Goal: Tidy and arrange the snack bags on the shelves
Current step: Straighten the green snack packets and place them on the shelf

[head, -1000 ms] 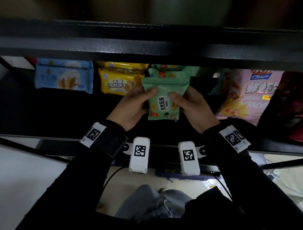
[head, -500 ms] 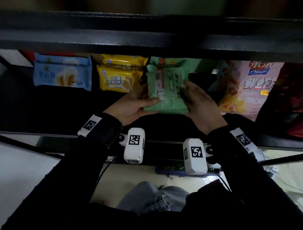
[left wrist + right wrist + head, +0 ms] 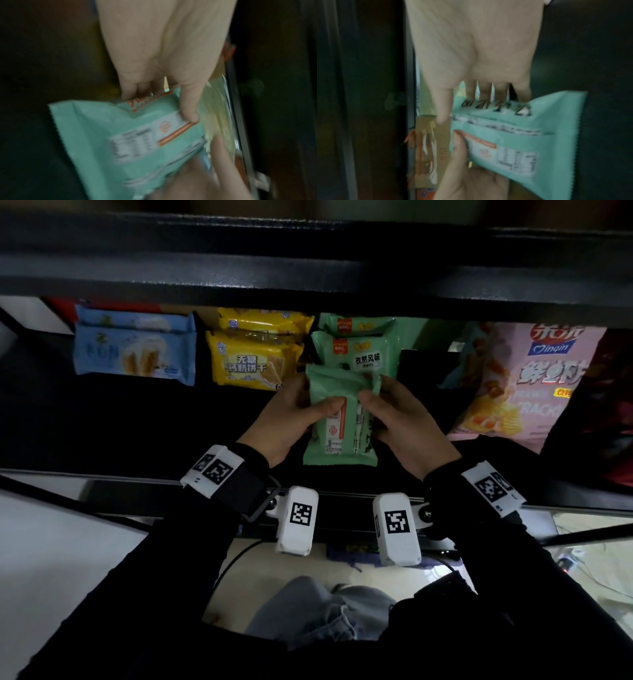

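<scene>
Green bag (image 3: 339, 429) gripped by left hand (image 3: 291, 419) and right hand (image 3: 407, 426), back label facing up. Behind: green pack (image 3: 359, 350) reading 孜然风味, yellow pack (image 3: 250, 361) 钙奶饼干, pink bag (image 3: 527, 381) "Oinqin".

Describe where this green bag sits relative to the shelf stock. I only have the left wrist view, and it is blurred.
Observer: In the head view, the held green bag is just in front of a stack of matching green bags on the shelf.
Operator: Give me the neighbours.
Observer: Yellow biscuit bags lie left of that stack, with a blue bag further left and a pink cracker bag to the right.
Operator: Report how the stack faces.
Observer: The stack's nearest bag shows its printed front, while the bag gripped by the left hand and right hand shows its back panel.
</scene>
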A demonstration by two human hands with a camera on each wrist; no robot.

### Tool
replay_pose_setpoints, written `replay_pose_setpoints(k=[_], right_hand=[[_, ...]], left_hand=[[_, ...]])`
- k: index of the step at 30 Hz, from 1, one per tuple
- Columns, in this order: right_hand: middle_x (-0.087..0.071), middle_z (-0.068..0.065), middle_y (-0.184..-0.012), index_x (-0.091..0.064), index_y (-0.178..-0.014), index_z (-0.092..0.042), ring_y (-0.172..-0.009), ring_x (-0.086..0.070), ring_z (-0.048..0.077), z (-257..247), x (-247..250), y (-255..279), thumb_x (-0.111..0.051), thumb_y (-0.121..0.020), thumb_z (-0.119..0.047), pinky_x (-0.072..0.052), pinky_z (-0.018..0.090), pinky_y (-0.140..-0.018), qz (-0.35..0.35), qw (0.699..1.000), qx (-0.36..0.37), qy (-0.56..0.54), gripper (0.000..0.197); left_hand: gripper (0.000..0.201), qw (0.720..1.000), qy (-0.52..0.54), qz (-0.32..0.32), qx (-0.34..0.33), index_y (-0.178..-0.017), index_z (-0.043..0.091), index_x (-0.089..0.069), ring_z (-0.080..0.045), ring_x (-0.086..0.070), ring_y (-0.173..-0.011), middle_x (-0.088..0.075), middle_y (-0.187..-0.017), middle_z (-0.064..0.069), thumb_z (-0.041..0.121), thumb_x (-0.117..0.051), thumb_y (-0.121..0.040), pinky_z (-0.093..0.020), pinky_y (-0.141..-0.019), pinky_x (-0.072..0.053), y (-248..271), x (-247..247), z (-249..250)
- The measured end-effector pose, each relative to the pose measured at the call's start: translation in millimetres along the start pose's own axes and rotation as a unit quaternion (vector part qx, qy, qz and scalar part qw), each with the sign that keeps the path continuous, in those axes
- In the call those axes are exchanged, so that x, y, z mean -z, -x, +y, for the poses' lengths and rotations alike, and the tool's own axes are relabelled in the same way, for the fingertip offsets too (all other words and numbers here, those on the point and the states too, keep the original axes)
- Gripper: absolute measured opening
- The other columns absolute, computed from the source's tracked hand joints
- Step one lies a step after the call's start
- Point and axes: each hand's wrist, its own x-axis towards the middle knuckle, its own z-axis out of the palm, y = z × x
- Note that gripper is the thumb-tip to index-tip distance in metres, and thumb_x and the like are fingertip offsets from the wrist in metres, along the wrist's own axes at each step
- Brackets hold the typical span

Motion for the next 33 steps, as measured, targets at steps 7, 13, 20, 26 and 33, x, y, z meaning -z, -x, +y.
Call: replay_pose_setpoints(k=[7, 13, 20, 26, 33], right_hand=[[-0.071, 0.0, -0.108, -0.057, -0.115, -0.013, -0.099, -0.069, 0.014, -4, -6, -3, -0.058, -0.092, -0.012, -0.056, 0.028, -0.079, 0.009, 1.0, 0.009, 0.022, 0.023], [-0.073, 0.001, -0.087, -0.063, -0.088, -0.013, -0.084, -0.071, 0.017, -13, -9, -8, -0.06, -0.092, -0.017, -0.058, 0.031, -0.074, 0.065, 0.996, 0.052, 0.034, 0.007], [-0.073, -0.002, -0.091, -0.065, -0.097, -0.02, -0.091, -0.069, 0.016, -13, 3, -8, -0.046, -0.1, -0.016, -0.055, 0.031, -0.075, 0.108, 0.991, 0.057, -0.053, 0.02], [-0.07, -0.006, -0.113, -0.056, -0.123, -0.02, -0.107, -0.066, 0.011, -14, -9, -2, -0.06, -0.09, -0.016, -0.054, 0.027, -0.082, -0.021, 0.998, 0.062, 0.016, 0.033], [-0.071, -0.004, -0.103, -0.058, -0.112, -0.022, -0.096, -0.07, 0.012, -20, -10, -2, -0.066, -0.087, -0.005, -0.056, 0.025, -0.077, -0.013, 0.991, 0.088, 0.099, 0.032]], left_hand=[[0.01, 0.997, 0.039, 0.067, -0.019, -0.101, 0.013, -0.064, -0.014, -0.069, -0.091, -0.07, -0.102, -0.004, 0.011, -0.057, -0.094, -0.029, -0.082, -0.056, -2, -4, 0], [0.017, 0.988, 0.145, 0.047, 0.007, -0.111, 0.011, -0.061, -0.023, -0.066, -0.101, -0.067, -0.113, -0.01, 0.016, -0.051, -0.097, -0.039, -0.087, -0.055, -2, -9, 2], [0.049, 0.952, 0.294, 0.05, 0.064, -0.143, 0.011, -0.041, -0.035, -0.046, -0.131, -0.048, -0.143, -0.016, 0.035, -0.041, -0.1, -0.057, -0.11, -0.033, 0, 0, 6], [0.038, 0.972, 0.225, 0.067, 0.027, -0.134, 0.002, -0.048, -0.04, -0.052, -0.125, -0.053, -0.136, -0.023, 0.016, -0.048, -0.098, -0.063, -0.102, -0.039, 5, -1, 16], [0.036, 0.955, 0.289, 0.026, 0.057, -0.125, 0.01, -0.056, -0.031, -0.06, -0.115, -0.062, -0.127, -0.014, 0.028, -0.052, -0.094, -0.048, -0.092, -0.052, 11, -6, 13]])
